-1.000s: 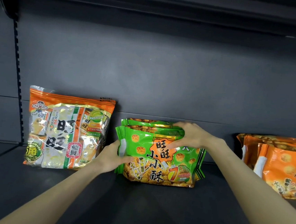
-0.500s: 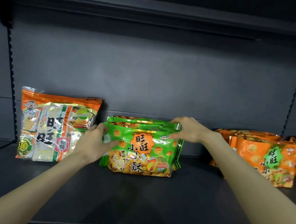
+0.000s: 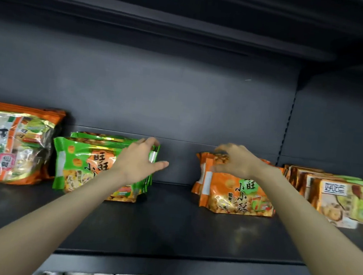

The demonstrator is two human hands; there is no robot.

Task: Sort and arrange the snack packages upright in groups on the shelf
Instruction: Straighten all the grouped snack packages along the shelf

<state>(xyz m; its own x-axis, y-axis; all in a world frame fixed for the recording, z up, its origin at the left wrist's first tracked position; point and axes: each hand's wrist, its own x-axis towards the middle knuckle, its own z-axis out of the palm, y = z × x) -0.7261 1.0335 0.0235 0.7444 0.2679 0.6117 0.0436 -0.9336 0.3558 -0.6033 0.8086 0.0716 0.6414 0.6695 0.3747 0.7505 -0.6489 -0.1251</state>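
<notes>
Green snack packages (image 3: pixel 78 163) stand upright left of centre on the dark shelf (image 3: pixel 167 224), just beside a large orange-topped package (image 3: pixel 13 143); the left hand (image 3: pixel 137 164) lies against their right edge, fingers straight on the top corner, thumb spread, grasping nothing. Orange snack packages (image 3: pixel 237 196) stand upright right of centre, well apart from the green group, and the right hand (image 3: pixel 237 161), slightly blurred, curls fingers and thumb over their top edge in a grip. Tan packs (image 3: pixel 334 196) stand just beside them at far right.
</notes>
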